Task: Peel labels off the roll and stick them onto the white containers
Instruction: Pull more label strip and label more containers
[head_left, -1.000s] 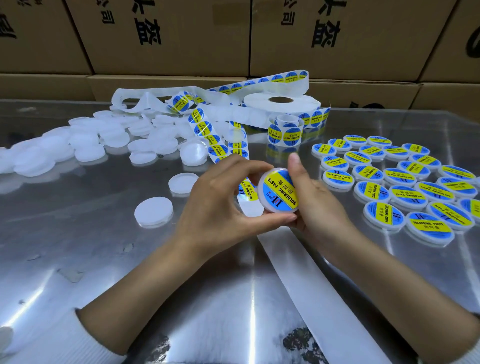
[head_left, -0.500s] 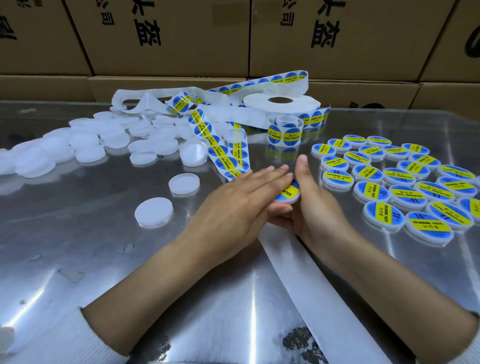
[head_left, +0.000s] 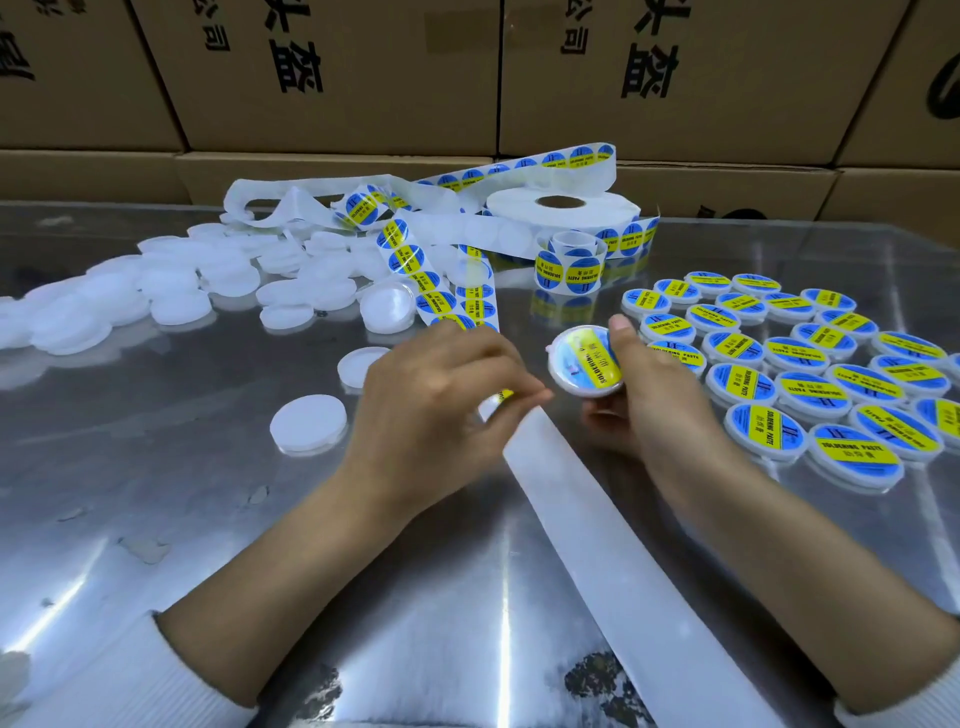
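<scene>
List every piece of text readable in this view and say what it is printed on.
"SOLDERING PASTE": yellow band on the labelled containers at right, on the container in the right hand, and on the label strip.
"II": logo on those labels.
"益", "公司": black print on the cardboard boxes; other box characters are cut off.
Small characters on the yellow bands: too blurred to read.

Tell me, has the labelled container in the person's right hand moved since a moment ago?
Yes. The labelled container has come up off the table and shifted right, toward the finished labelled containers, away from the label strip. The right hand holds it tilted.
</scene>
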